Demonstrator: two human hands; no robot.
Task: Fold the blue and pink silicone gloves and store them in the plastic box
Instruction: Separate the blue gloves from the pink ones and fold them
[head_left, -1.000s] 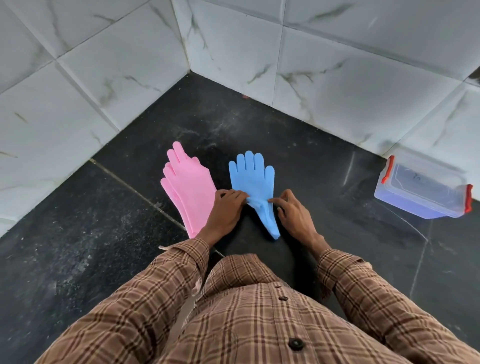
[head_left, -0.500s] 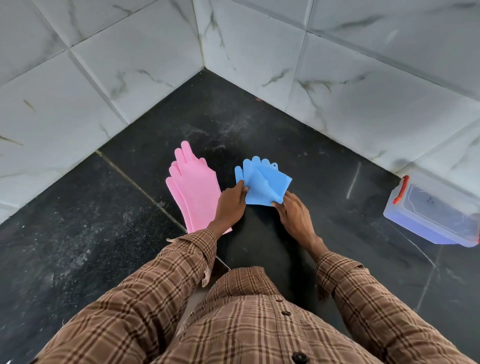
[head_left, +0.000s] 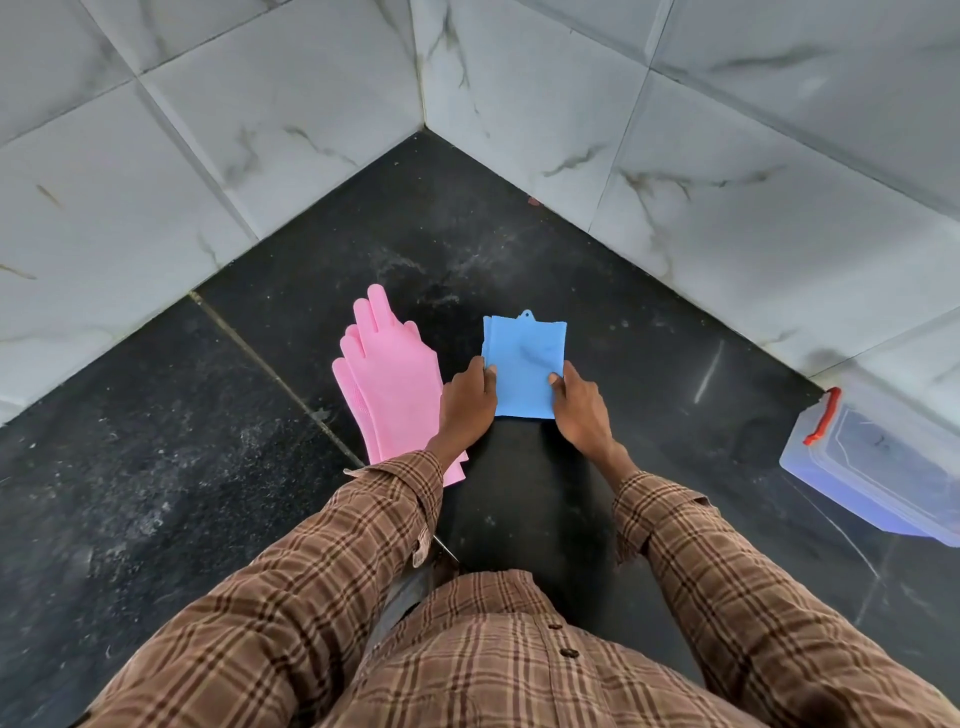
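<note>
The blue gloves (head_left: 524, 366) lie on the black floor (head_left: 156, 493), folded into a flat, near-square packet just beside the pink gloves (head_left: 392, 387), on their right. The packet's slightly longer axis runs away from the person toward the wall corner; a small hanging tab projects from its far edge, pointing at that corner.

The left hand (head_left: 465, 402) sits at the packet's left edge, its grip pinched on that edge with thumb on top. The right hand (head_left: 582, 408) sits at the right edge, its grip likewise pinched on the blue material near the near-right corner. Both hands are on the half of the packet nearer the person.

The pink gloves lie unfolded and stacked, flat on the floor, long axis running from cuff near the person's left sleeve (head_left: 363, 519) to fingertips pointing away and slightly left. The left wrist overlaps their cuff end.

The plastic box (head_left: 878, 467), translucent with a red latch, stands well apart to the right of the blue gloves, against the white tiled wall (head_left: 727, 208).
</note>
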